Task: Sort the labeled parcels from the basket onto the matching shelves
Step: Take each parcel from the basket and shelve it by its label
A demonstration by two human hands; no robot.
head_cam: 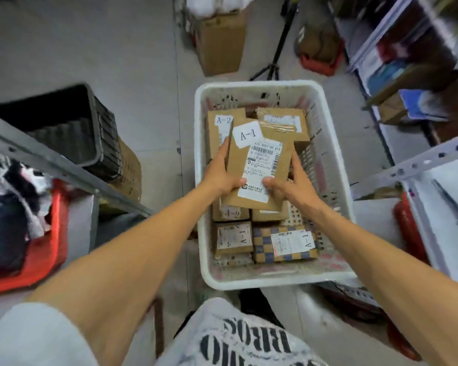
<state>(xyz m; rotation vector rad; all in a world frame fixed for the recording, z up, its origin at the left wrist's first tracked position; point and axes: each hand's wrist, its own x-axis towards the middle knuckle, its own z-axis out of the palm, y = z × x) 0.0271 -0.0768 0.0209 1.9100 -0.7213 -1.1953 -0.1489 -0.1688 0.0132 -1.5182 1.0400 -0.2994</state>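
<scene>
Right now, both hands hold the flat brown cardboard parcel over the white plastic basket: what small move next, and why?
Probably lift the flat brown cardboard parcel clear of the white plastic basket: left hand and right hand grip it, and its label reads A-1, naming its shelf.

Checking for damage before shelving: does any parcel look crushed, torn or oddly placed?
Nothing stands out. The A-1 parcel, held by the left hand and right hand, and those in the basket look intact.

Parcel storeroom: metal shelving [64,165], labelled parcels [286,247] in a white basket [249,87], cardboard box [220,40]
</scene>
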